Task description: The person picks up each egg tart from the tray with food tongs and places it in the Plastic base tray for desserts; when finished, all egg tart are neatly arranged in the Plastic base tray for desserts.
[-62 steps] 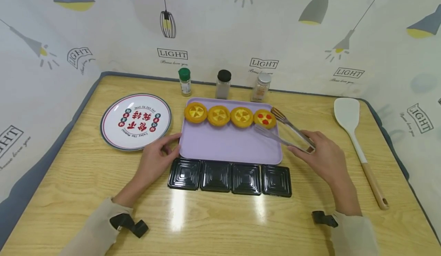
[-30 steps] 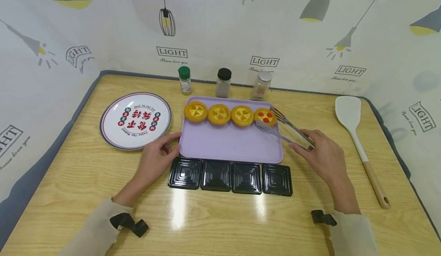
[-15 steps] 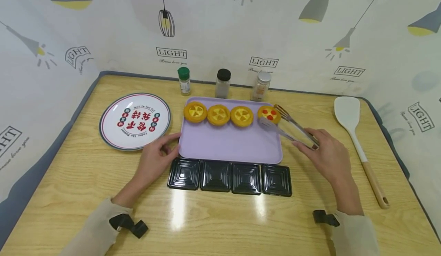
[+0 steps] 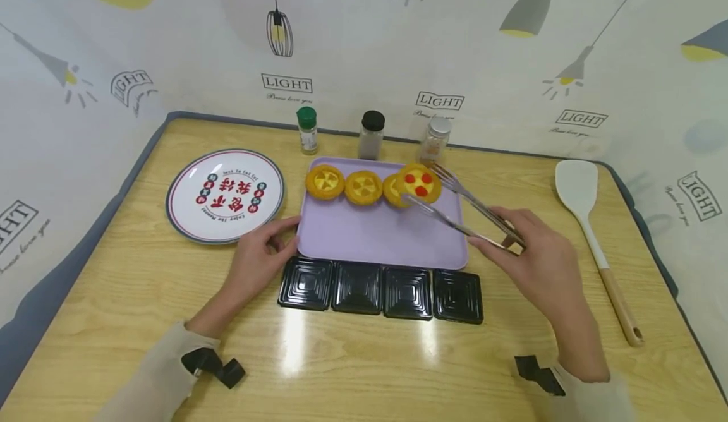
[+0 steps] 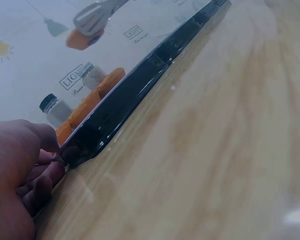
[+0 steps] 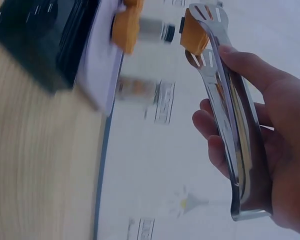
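Fingers of the right hand [image 4: 540, 258] were curled round metal tongs [image 4: 482, 208], whose tips held a red-dotted tart [image 4: 421, 180] raised above the lilac tray [image 4: 375, 239]. Fingers of the left hand [image 4: 256, 258] touched the tray's left edge; whether they pinched it could not be told. Three other tarts [image 4: 364, 187] sat along its far side. Black square containers [image 4: 358, 288] lay just before it, a plate [image 4: 184, 198] to its left, jars [image 4: 371, 141] behind.
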`<action>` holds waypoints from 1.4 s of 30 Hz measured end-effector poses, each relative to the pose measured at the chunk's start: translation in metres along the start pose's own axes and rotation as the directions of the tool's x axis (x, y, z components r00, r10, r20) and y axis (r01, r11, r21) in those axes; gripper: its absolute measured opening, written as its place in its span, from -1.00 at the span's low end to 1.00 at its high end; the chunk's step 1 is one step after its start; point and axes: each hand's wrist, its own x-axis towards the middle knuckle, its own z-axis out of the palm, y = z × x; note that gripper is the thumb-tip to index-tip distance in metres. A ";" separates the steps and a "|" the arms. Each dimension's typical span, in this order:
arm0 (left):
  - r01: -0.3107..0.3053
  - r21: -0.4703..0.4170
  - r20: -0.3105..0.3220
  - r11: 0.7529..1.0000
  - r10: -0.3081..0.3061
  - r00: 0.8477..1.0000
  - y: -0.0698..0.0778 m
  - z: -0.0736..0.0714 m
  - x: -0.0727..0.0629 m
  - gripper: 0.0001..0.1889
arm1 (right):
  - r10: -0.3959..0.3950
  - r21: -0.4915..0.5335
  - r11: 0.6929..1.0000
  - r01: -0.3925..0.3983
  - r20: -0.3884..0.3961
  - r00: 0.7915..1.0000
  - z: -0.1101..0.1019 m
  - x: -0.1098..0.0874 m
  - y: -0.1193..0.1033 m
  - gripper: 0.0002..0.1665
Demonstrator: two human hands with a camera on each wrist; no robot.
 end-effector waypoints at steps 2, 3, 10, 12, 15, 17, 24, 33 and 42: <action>0.000 -0.011 0.002 1.000 0.000 1.000 -0.001 0.000 0.001 -0.61 | -0.047 0.038 0.998 0.046 0.025 0.999 0.004 0.001 -0.014 -0.33; 0.000 -0.015 0.003 1.000 0.000 1.000 -0.001 0.000 0.001 -0.61 | -0.066 0.058 0.996 0.063 0.043 0.997 0.007 0.002 -0.020 -0.33; 0.001 -0.025 0.012 1.000 -0.001 1.000 -0.003 0.001 0.004 -0.62 | -0.176 0.166 0.975 0.149 0.159 0.972 0.034 -0.004 -0.063 -0.33; 0.009 -0.023 0.015 1.000 -0.008 1.000 -0.002 0.001 0.004 -0.61 | -0.204 0.180 0.969 0.171 0.186 0.961 0.043 -0.007 -0.073 -0.35; 0.019 -0.018 0.019 1.000 -0.018 1.000 -0.002 0.002 0.004 -0.61 | -0.249 0.180 0.960 0.212 0.215 0.944 0.054 -0.012 -0.084 -0.37; 0.021 -0.019 0.022 1.000 -0.020 1.000 -0.002 0.002 0.005 -0.62 | -0.271 0.172 0.956 0.236 0.224 0.936 0.060 -0.014 -0.088 -0.38; 0.019 -0.026 0.021 0.999 -0.018 1.000 -0.002 0.002 0.005 -0.62 | -0.286 0.158 0.954 0.254 0.236 0.929 0.071 -0.019 -0.090 -0.37; 0.008 -0.037 0.010 0.999 -0.008 1.000 -0.004 0.000 0.003 -0.62 | -0.270 0.116 0.962 0.247 0.269 0.924 0.075 -0.020 -0.093 -0.36; 0.014 -0.041 0.007 0.999 -0.014 1.000 -0.006 0.000 0.001 -0.62 | -0.256 0.112 0.966 0.233 0.286 0.923 0.074 -0.019 -0.095 -0.34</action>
